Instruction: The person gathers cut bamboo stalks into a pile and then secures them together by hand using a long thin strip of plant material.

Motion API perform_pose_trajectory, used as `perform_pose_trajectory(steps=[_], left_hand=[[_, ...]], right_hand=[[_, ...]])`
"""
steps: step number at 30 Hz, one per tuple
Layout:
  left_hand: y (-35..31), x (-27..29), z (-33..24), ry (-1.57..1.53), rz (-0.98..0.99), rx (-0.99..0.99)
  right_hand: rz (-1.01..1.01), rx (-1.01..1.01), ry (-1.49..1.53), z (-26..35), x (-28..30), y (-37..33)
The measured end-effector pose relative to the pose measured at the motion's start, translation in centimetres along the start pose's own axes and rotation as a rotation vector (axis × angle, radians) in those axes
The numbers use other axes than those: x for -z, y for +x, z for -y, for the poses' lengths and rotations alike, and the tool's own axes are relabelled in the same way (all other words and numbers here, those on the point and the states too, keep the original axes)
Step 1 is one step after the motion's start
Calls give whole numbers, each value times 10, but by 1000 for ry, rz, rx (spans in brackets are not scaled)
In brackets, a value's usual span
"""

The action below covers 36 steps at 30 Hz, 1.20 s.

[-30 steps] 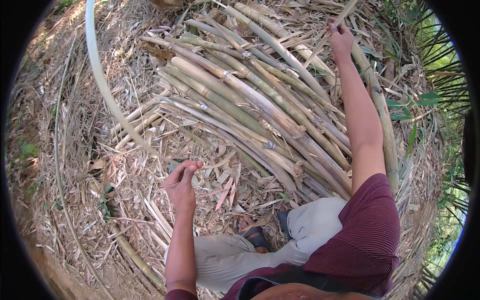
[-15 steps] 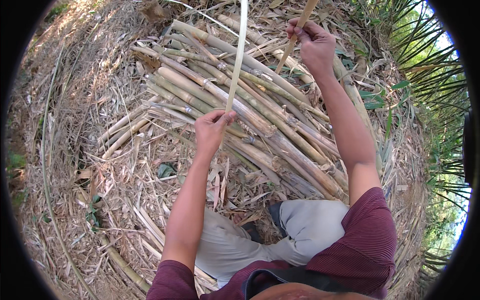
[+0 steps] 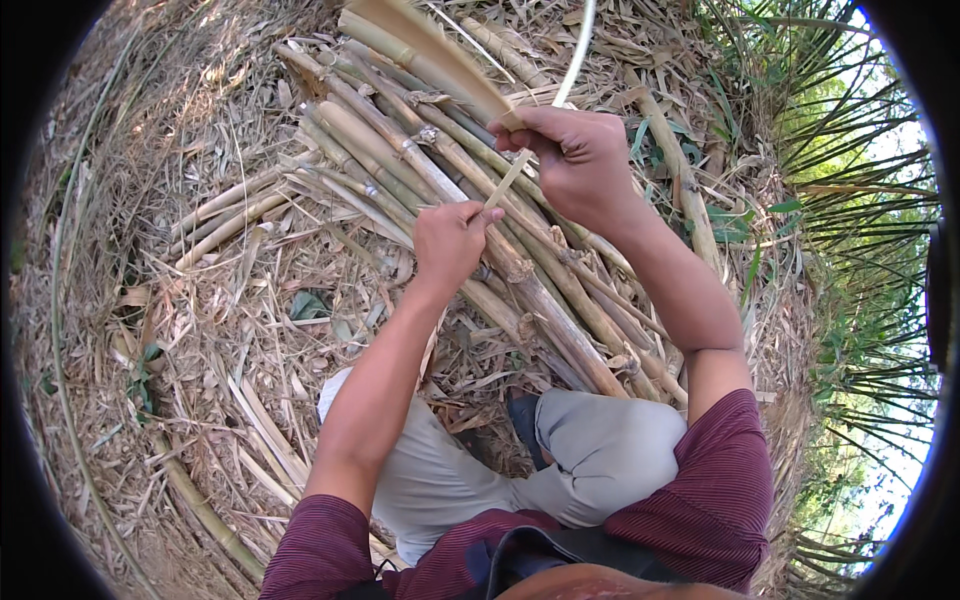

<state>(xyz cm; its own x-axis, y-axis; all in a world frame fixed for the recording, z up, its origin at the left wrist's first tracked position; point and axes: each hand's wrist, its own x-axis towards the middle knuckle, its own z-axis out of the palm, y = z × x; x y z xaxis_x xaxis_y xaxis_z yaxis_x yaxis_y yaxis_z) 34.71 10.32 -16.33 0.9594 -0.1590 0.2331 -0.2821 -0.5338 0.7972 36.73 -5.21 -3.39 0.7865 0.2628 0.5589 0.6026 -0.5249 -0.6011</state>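
Here, just above the middle of the frame, we see the left hand (image 3: 450,245) pinching a thin pale strip (image 3: 508,180) between thumb and forefinger. Up and to the right of it, near but apart, the right hand (image 3: 582,165) has its fingers closed on the lower end of a broad tan slat (image 3: 450,55), which is blurred and slants toward the top edge. The strip runs from the left hand up to the right hand, and we see it again above, curving to the top edge right of centre; we cannot tell whether the right fingers grip it too.

Behind the hands, we find a pile of bamboo poles (image 3: 515,262) lying slantwise from the upper left to the lower right of centre. A few shorter canes (image 3: 230,215) lie at the pile's left, and another pole (image 3: 680,170) lies to its right, near some green leaves (image 3: 790,207).

Below the pile we look onto grey trousers (image 3: 610,440), a dark shoe (image 3: 525,425) and a striped maroon shirt (image 3: 700,490). Dry leaf litter (image 3: 250,350) covers the ground, with a single greenish pole (image 3: 205,515) at the lower left. Along the right side we see spiky green foliage (image 3: 860,230).
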Motion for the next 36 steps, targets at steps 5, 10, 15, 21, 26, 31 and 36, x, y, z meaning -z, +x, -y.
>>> perform_pose_trajectory(steps=[5, 10, 15, 21, 26, 31, 36], left_hand=[[4, 2, 7, 60, -104, -190], [24, -22, 22, 145, -126, -137], [20, -53, 43, 135, -160, -201], [5, -80, 40, -170, -282, -279], [5, -93, 38, -130, -370, -323], [7, -93, 31, -102, -389, -289], [12, -79, 9, -143, -332, -31]], right_hand=[[65, 108, -6, 4, -23, -2], [292, 129, -77, -15, -47, -12], [268, 127, -94, -19, -42, -25], [283, 182, -204, -31, -58, -40], [231, 327, -293, -26, -70, -46], [553, 375, -187, -41, -48, -32], [454, 413, -458, -79, 1, -6]])
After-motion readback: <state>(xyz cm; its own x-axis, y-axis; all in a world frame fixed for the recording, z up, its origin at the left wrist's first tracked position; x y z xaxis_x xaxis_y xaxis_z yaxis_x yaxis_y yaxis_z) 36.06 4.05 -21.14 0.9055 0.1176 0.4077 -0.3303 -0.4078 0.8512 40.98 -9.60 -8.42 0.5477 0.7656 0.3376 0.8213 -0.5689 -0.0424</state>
